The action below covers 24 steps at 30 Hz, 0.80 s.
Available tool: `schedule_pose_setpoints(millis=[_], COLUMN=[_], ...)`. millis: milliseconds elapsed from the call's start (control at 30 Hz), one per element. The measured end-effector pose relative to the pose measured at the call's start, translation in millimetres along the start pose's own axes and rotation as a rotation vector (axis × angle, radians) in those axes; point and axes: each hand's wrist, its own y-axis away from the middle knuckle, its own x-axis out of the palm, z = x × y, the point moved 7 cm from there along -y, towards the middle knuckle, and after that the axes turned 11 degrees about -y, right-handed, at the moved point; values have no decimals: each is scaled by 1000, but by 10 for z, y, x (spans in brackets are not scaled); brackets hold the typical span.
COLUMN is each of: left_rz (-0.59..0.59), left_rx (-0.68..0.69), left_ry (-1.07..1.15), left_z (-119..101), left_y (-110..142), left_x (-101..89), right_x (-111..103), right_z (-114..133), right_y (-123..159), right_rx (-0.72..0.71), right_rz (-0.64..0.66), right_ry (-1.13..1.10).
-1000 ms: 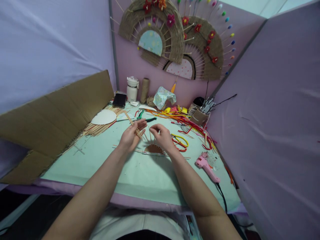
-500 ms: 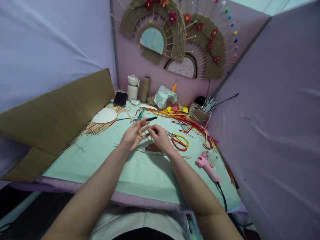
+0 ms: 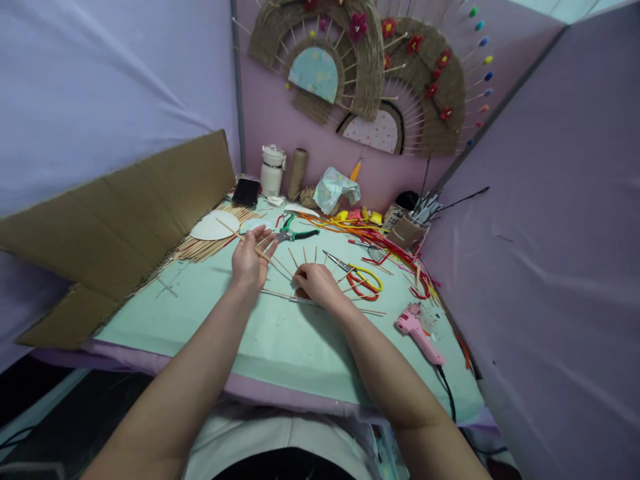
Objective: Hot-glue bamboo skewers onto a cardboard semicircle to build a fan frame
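My left hand (image 3: 249, 259), palm up with fingers partly stretched, holds thin wooden sticks (image 3: 263, 255) under its thumb. To its right, my right hand (image 3: 319, 281) is low over a small brown half-round piece (image 3: 302, 293), covering most of it. Its thumb and fingertips pinch the end of a thin stick (image 3: 283, 267) at the piece's left side. Several sticks (image 3: 305, 254) fan outward from the piece, and others lie along its straight edge. Scissors with yellow and red handles (image 3: 367, 275) lie just right of my right hand, beneath some stick ends.
Green-handled pliers (image 3: 304, 235) lie beyond my hands. A stick bundle (image 3: 210, 245) under a white oval (image 3: 215, 225) lies left, beside a cardboard wall (image 3: 150, 193). A pink glue gun (image 3: 420, 337) with a cord lies right. Coloured strips (image 3: 365, 233) line the back.
My left hand has moved left, away from my right hand, with sticks in it. My right hand has lowered onto the half-round piece. The view has shifted slightly.
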Motion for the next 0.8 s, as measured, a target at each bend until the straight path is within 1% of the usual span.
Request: schedule_pose_setpoints(millis=[200,367,800], left_rz=[3,-8,-34], left_rx=[-9,-16,-18], left_ry=[20,27,38], left_z=[23,1,-37], left_y=[-29,-24,-29], left_x=[-11,-11,-27], right_x=[47,86,110], right_z=[48,56,20], right_y=[-19,-29,-32], right_rx=[42,50,52], right_rz=[37,33,-21], right_ry=[121,177,185])
